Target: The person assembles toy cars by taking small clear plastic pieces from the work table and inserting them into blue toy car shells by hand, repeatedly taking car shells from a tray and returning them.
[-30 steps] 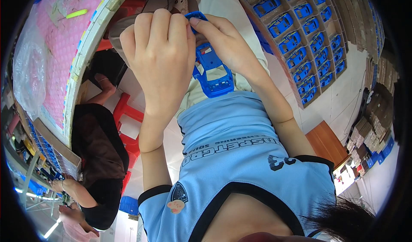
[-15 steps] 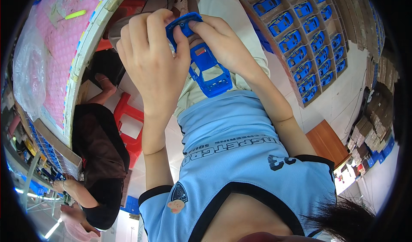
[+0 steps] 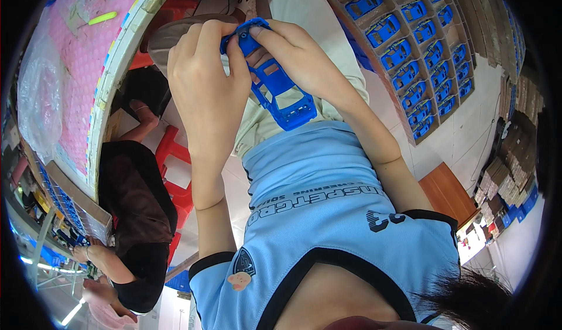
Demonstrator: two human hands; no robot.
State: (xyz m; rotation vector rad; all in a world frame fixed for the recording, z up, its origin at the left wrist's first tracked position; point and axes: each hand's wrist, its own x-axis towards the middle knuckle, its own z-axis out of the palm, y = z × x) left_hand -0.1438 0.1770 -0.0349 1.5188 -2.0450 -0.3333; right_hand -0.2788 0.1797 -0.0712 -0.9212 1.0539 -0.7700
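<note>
A blue plastic toy car body with open window holes is held up above my lap. My left hand is closed at its far end, thumb and fingers on the left edge there. From the right, my right hand grips the same end, its thumb pressing on the inner face near a small round post. The near end of the body hangs toward my shirt, free of both hands. Parts of the far end are hidden behind my fingers.
At the right, a divided cardboard tray holds several blue toy car bodies. A pink-covered table on the left carries a yellow-green tool and a clear plastic bag. Another person sits at the left near red stools.
My left hand has shifted slightly, and the car body has tilted a little, its near end moving slightly right. Both hands still hold it.
</note>
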